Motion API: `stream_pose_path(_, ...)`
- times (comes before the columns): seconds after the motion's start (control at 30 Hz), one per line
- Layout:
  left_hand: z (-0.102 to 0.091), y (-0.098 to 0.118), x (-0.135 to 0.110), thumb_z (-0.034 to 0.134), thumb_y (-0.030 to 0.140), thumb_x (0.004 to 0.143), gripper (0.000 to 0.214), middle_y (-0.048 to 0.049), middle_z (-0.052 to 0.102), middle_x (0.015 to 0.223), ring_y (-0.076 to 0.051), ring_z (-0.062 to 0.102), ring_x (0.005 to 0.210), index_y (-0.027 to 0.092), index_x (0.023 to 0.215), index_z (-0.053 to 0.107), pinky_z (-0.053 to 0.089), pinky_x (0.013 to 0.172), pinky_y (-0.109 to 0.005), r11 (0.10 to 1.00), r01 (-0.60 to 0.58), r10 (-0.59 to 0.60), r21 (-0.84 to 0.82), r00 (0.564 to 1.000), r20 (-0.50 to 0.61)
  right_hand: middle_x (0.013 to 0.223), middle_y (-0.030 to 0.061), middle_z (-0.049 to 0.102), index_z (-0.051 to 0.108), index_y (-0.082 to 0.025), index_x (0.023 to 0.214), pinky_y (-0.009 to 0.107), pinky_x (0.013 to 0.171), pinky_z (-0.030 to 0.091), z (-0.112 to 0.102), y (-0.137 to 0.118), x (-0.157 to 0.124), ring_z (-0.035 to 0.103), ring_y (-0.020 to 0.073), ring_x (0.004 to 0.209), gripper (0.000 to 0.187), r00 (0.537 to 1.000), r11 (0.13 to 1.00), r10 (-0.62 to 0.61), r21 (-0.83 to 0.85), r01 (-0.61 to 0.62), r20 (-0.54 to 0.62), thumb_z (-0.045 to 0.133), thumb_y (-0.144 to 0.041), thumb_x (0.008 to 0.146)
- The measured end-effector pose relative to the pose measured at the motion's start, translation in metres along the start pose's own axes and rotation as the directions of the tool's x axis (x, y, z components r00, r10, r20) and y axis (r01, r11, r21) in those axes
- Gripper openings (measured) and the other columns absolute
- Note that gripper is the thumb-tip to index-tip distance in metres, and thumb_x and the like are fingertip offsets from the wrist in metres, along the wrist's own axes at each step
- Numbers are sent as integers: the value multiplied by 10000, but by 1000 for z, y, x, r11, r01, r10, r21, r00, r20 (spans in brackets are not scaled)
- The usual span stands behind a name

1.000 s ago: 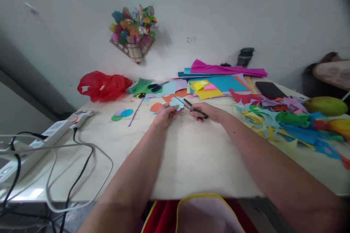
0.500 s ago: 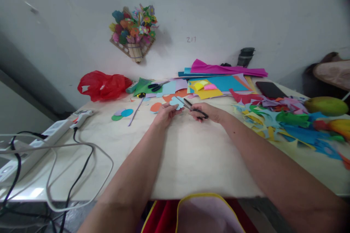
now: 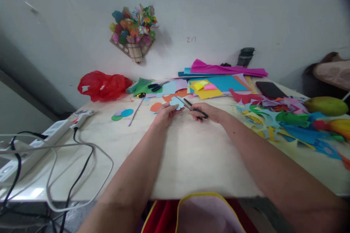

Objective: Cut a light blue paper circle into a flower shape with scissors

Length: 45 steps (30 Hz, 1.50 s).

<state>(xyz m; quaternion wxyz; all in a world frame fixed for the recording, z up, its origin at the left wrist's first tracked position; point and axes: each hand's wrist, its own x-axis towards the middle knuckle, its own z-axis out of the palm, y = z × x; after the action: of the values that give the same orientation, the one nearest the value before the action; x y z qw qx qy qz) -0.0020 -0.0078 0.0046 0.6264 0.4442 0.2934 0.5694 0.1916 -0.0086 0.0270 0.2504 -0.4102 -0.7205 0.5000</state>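
My left hand (image 3: pixel 164 113) pinches a small light-blue paper cutout (image 3: pixel 176 102) with scalloped edges, held just above the pale table (image 3: pixel 191 156). My right hand (image 3: pixel 208 112) grips black-handled scissors (image 3: pixel 193 108), whose blades point up-left and meet the cutout's right edge. Both hands are at the table's middle, forearms stretched toward me.
Coloured paper sheets (image 3: pixel 218 82) and a second pair of scissors (image 3: pixel 155 87) lie at the back. Paper scraps (image 3: pixel 287 120) cover the right side, near a black phone (image 3: pixel 269 89) and mangoes (image 3: pixel 326 106). A red plastic bag (image 3: pixel 102 85), paper circles (image 3: pixel 122 114), a power strip (image 3: pixel 58 129) and cables sit on the left.
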Motion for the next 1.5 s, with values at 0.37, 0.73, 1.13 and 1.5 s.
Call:
stream_pose_path(0.37, 0, 0, -1, 685, 166, 619, 166, -65, 669, 781, -174, 649, 727, 101, 768, 650, 502, 786, -310, 1000, 8, -8, 10, 1000, -8, 547, -6, 544, 514, -139, 743, 156, 305, 239, 0, 0, 0, 471, 55, 387, 196, 1000, 1000, -16, 25, 16, 13, 573, -324, 757)
stream_pose_path(0.73, -1, 0, 0, 684, 159, 611, 180, -62, 669, 781, -178, 649, 745, 101, 776, 643, 503, 787, -312, 1000, 12, -12, 7, 1000, -15, 560, -8, 553, 505, -142, 730, 157, 309, 248, -2, 0, 0, 484, 58, 392, 199, 1000, 1000, -16, 24, 16, 22, 569, -328, 758)
stream_pose_path(1.13, -1, -1, 0, 682, 167, 615, 177, -62, 673, 783, -174, 646, 730, 108, 779, 652, 503, 785, -311, 1000, -2, 2, 14, 1000, 2, 545, -15, 542, 498, -147, 718, 163, 313, 238, 0, -4, -2, 477, 57, 388, 188, 1000, 1000, -7, 17, 6, 11, 573, -316, 752)
stream_pose_path(1.5, 0, 1, -1, 679, 166, 618, 175, -61, 674, 794, -171, 648, 735, 109, 781, 652, 505, 787, -302, 1000, -1, 1, 8, 1000, 10, 517, -25, 520, 506, -147, 742, 163, 323, 258, 1, -2, -1, 459, 57, 379, 205, 1000, 1000, 6, 4, -6, -4, 581, -338, 742)
